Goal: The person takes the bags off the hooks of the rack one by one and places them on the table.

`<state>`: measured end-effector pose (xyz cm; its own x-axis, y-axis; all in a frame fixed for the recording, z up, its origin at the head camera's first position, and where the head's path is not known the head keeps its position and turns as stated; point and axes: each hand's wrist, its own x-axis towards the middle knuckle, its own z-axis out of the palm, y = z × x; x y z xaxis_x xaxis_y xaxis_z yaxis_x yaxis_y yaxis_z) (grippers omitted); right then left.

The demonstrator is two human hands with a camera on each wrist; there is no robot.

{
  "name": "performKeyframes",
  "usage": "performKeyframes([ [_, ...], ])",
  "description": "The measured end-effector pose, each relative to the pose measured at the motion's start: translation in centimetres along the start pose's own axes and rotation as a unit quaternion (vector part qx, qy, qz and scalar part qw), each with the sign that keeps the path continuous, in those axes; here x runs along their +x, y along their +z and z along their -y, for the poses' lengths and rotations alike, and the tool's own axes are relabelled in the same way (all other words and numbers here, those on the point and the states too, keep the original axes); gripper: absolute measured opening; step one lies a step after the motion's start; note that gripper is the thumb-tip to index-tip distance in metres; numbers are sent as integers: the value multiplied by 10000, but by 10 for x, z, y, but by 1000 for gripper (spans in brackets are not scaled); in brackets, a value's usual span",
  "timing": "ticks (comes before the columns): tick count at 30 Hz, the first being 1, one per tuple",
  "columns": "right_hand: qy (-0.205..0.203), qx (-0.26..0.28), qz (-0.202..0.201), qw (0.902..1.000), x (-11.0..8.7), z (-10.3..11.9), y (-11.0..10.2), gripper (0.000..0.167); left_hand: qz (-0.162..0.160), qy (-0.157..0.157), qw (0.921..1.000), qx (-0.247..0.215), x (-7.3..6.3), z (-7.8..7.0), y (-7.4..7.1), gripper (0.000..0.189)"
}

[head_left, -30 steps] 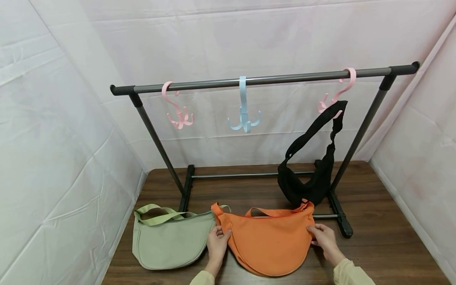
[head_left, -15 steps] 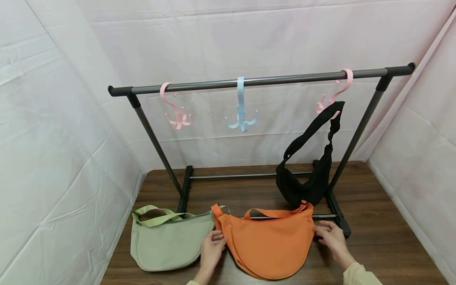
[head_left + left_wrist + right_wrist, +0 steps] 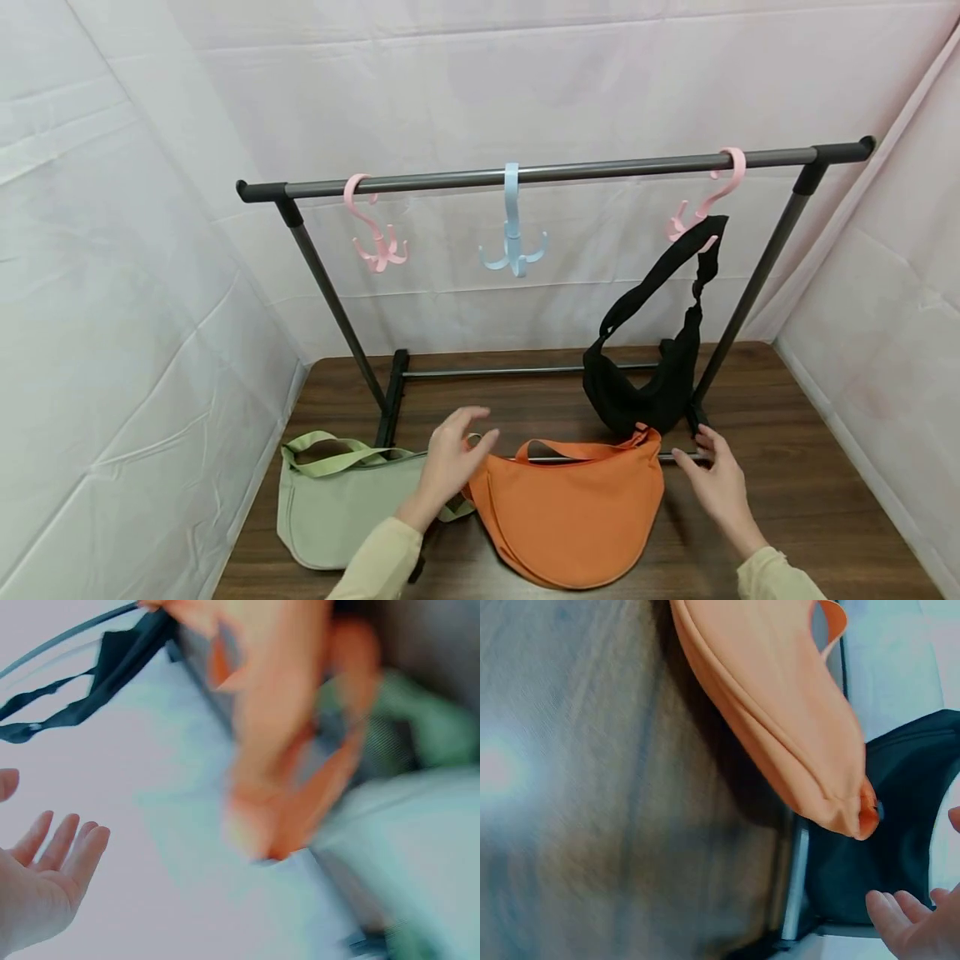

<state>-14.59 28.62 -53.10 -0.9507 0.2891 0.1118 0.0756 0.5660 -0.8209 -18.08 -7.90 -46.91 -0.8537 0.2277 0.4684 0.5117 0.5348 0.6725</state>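
An orange shoulder bag (image 3: 573, 517) lies on the table at front centre, its strap toward the rack. My left hand (image 3: 450, 458) is raised above the gap between it and the pale green bag (image 3: 337, 508), fingers spread and holding nothing. To the right of the orange bag, apart from it, my right hand (image 3: 716, 479) has its thumb and fingers parted around nothing. In the right wrist view the orange bag (image 3: 780, 705) leans close to a black bag (image 3: 885, 825). Motion blurs the orange bag (image 3: 277, 727) in the left wrist view.
A dark metal rack (image 3: 450, 177) stands behind the bags. From its bar hang a left pink hook (image 3: 378, 246), a blue hook (image 3: 513, 229) and a right pink hook (image 3: 723, 187). The black bag (image 3: 645, 400) hangs by its strap from the right pink hook. White cloth walls enclose the wooden table.
Both hands have let go of the orange bag. The left rose forward and up over the gap between the bags; the right moved forward and to the right, fingers spreading. The bag stayed put.
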Motion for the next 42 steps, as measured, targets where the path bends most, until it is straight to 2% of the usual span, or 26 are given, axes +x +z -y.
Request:
performKeyframes([
  [3, -568, -215, -322, 9976, 4, 8, -8, 64, 214, 988, 9942, 366, 29, -20, -6, 36],
  [6, -1046, -389, -613, 9919, 8, 18, -15, 64, 342, 1904, 9786, 706, 57, -44, -8, 41],
  [8, -1312, -468, -785, 9871, 10, 26, -18, 64, 432, 2394, 9655, 932, 73, -61, -8, 44],
  [12, -1627, -534, -965, 9805, 12, 39, -24, 66, 491, 3117, 9403, 1277, 100, -92, -6, 47],
  [17, -1877, -540, -1117, 9744, 15, 52, -29, 67, 429, 3766, 9110, 1625, 127, -128, -5, 49],
  [22, -1987, -474, -1229, 9712, 18, 58, -34, 69, 251, 4194, 8838, 2060, 155, -158, -1, 48],
  [25, -1953, -483, -1234, 9717, 20, 58, -37, 69, 187, 4311, 8719, 2317, 171, -175, 1, 49],
  [28, -1937, -485, -1243, 9719, 21, 59, -38, 69, 198, 4354, 8639, 2523, 186, -192, 2, 50],
  [36, -1933, -341, -1301, 9719, 21, 60, -37, 66, 149, 4340, 8522, 2917, 221, -226, 5, 46],
  [42, -1925, -331, -1332, 9716, 19, 57, -35, 64, 318, 4161, 8517, 3169, 231, -240, 8, 50],
])
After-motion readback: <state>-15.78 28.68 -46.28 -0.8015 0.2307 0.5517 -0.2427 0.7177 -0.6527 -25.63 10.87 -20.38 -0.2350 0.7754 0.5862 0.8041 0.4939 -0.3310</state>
